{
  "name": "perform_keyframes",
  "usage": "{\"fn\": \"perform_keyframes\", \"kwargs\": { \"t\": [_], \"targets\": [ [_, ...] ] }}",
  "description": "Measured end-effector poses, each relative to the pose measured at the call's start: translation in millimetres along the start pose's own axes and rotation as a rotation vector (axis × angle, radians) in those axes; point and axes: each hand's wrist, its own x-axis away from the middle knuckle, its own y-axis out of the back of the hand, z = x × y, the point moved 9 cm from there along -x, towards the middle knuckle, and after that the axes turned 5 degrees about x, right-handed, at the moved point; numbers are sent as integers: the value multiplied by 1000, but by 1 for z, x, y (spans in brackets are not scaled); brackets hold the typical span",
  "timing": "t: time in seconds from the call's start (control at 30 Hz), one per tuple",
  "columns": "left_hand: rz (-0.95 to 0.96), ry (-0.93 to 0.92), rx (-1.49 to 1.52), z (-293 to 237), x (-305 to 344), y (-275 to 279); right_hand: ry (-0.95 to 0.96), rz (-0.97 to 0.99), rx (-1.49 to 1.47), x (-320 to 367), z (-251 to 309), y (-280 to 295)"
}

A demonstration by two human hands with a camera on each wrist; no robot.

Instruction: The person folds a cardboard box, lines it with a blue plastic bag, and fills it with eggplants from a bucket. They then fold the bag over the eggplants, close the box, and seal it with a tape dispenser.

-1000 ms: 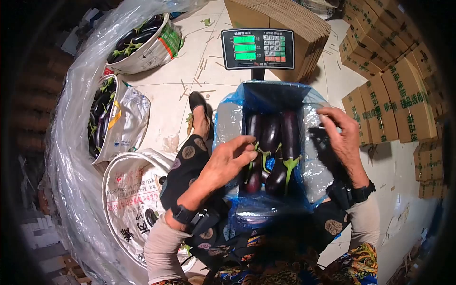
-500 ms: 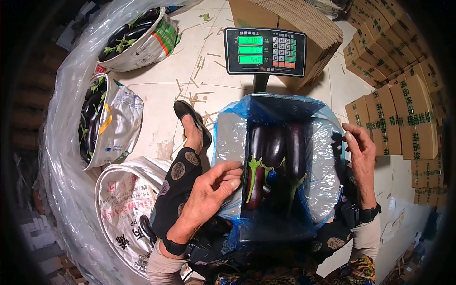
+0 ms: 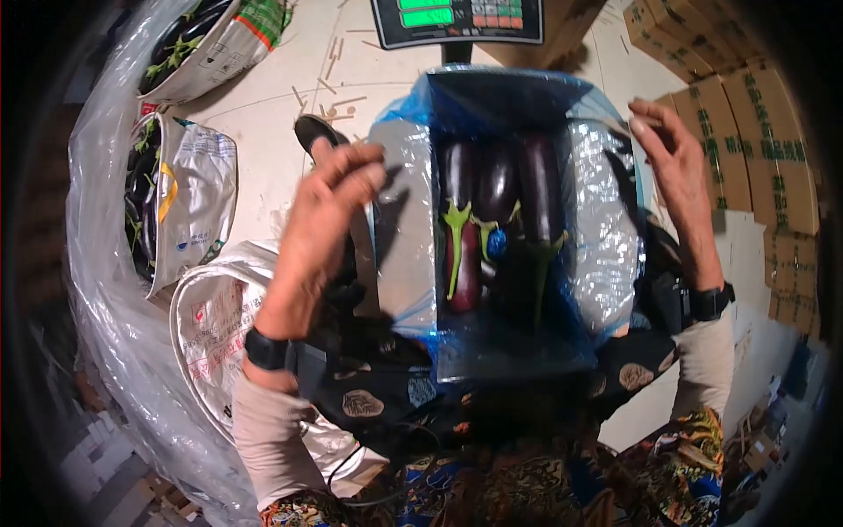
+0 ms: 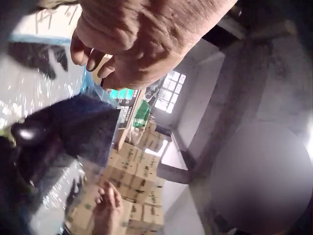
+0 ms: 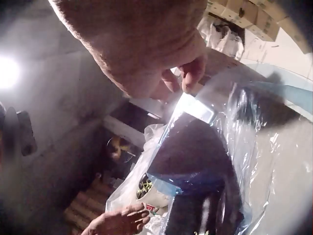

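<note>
A box lined with a blue plastic bag sits in front of me, its lining folded out over the side flaps. Inside lie several dark purple eggplants, some with green stems showing. My left hand hovers beyond the left flap, fingers loosely bent around nothing. On the other side, my right hand is raised by the flap's outer edge, its bent fingers also empty. The left wrist view shows the left hand over the lining; in the right wrist view the right hand is above the opposite side.
A scale display stands behind the box. To the left are a white sack of eggplants, another sack farther back and a white bucket-like sack. Stacked cardboard boxes line the right, and clear plastic sheeting hangs far left.
My left hand has moved away from the eggplants, out to the left past the flap. The right hand has shifted outward to the right. The head view has tilted, so the display sits higher.
</note>
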Motion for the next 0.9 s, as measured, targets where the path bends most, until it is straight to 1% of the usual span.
{"fn": "perform_keyframes", "kwargs": {
  "t": [0.03,0.07,0.13,0.17,0.23,0.33,0.4,0.47,0.5,0.57,0.6,0.67,0.7,0.77,0.8,0.87,0.9],
  "targets": [
    [29,44,8,8,-15,10,51,-9,31,2,7,-1],
    [2,149,18,13,-23,16,110,-21,62,3,15,-3],
    [-20,8,-90,2,-45,21,276,-43,199,11,32,-11],
    [-31,-31,-116,0,-54,22,364,-37,264,15,40,-16],
    [-43,-67,-210,0,-63,20,377,-27,287,16,34,-23],
    [-75,-19,-191,24,-74,17,383,-18,280,19,32,-28],
    [-52,-1,-195,35,-74,12,374,10,241,21,32,-30],
    [-36,40,-219,41,-74,10,363,55,265,21,25,-36],
    [-56,39,-175,41,-75,10,358,76,278,21,22,-38],
    [-98,37,-85,41,-78,8,473,-95,342,25,42,-25],
    [-99,3,-131,42,-87,13,532,-180,374,27,52,-18],
    [-96,-65,-228,41,-104,22,554,-284,330,20,56,-6],
    [-113,-104,-249,38,-106,19,530,-240,368,21,63,-5],
    [-40,-180,-418,30,-109,4,507,-223,424,20,65,-8],
    [-2,-215,-502,28,-109,-5,505,-243,443,12,55,-15],
    [-2,-168,-486,36,-116,-12,378,-160,473,-9,40,-21],
    [-6,-149,-475,38,-120,-15,254,-52,481,-22,35,-24]
  ]
}}
